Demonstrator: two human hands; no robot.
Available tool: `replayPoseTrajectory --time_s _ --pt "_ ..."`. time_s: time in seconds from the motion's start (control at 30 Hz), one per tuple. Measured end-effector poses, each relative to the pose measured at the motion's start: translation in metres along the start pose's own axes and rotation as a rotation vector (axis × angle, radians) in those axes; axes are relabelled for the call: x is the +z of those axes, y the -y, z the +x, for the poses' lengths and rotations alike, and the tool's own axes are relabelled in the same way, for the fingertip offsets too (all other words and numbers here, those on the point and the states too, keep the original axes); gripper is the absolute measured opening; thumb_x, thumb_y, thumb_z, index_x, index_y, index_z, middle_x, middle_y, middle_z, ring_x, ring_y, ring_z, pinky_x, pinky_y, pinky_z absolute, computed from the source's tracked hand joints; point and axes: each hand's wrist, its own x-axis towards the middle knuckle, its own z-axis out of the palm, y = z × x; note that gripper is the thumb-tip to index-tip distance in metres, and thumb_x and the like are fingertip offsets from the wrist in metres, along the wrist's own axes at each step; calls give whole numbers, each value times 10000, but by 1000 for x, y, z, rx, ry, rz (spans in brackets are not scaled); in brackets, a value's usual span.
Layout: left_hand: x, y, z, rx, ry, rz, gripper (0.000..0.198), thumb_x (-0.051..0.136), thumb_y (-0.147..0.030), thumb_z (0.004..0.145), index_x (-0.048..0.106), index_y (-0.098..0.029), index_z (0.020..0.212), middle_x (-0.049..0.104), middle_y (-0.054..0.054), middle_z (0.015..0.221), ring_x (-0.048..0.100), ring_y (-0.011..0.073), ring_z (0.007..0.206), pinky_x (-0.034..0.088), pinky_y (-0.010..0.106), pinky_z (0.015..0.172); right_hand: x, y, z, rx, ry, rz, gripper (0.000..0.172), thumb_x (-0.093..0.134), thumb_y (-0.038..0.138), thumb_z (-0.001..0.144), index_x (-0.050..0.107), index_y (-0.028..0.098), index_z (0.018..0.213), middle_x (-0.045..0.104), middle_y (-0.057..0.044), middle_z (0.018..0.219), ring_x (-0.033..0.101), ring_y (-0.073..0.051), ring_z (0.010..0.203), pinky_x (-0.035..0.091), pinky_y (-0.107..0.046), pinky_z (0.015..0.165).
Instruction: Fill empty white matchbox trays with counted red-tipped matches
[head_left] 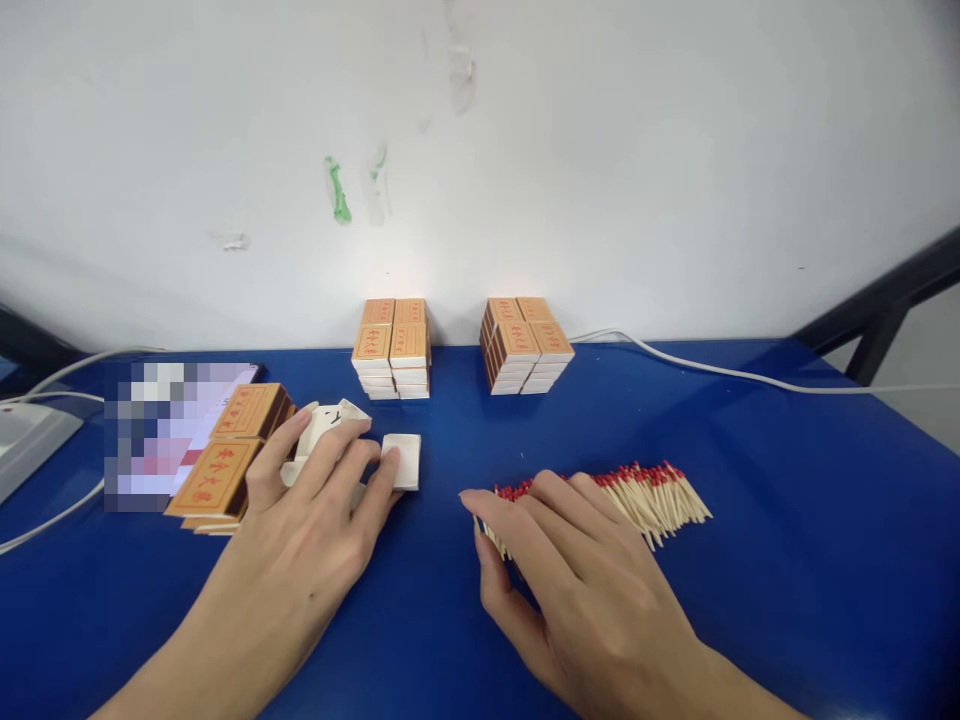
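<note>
On the left, my left hand lies palm down with its fingers apart over several white matchbox trays. Its thumb tip touches the small white tray at the right of this group; part of the group is hidden under the hand. To the right is a long pile of red-tipped matches on the table. My right hand covers the left part of the pile. Its thumb and index finger curl around matches at the pile's left end, whose sticks show between the two fingertips.
Two block-shaped stacks of orange-topped matchboxes, a left one and a right one, stand near the wall. More matchbox sleeves are piled at the left, beside a partly blurred phone. A white cable runs along the blue table's back.
</note>
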Motion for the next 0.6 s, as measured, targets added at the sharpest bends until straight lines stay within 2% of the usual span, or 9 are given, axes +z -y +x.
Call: replayPoseTrajectory --time_s 0.1,0.23,0.37,0.5,0.6 --pt "-2 2 -2 -38 -5 -49 383 454 -12 1079 796 -80 1238 760 173 1115 671 416 1349 399 702 1256 -1 0 0 4 -7 -1 198 648 78 1077 732 101 1254 765 -29 874 663 -234 845 501 -413 890" --pt "-6 5 -2 -63 -26 -86 367 505 13 1047 790 -99 1249 771 174 1159 690 448 1334 480 713 1175 0 0 2 10 -10 -2 174 630 81 1089 737 100 1226 772 -30 867 661 -230 827 490 -410 844" --pt "-13 4 -2 -104 -87 -152 339 543 -20 1082 784 -129 1293 785 146 1157 706 413 1310 473 667 1178 1 1 4 12 -14 2 171 628 78 1089 740 108 1214 773 -27 864 670 -229 830 488 -410 846" --pt "-13 -5 -6 69 -108 -208 356 513 -64 1124 741 -88 1396 802 162 1279 680 354 1353 425 573 1245 1 0 3 6 -19 12 172 635 80 1083 741 104 1216 758 -32 859 663 -235 849 492 -411 865" --pt "-6 -12 -11 152 -145 -296 387 469 -68 1131 689 -22 1446 774 208 1395 647 352 1421 390 566 1322 -1 -1 2 14 -19 38 152 663 68 1062 751 114 1177 735 -24 831 610 -218 799 476 -403 820"
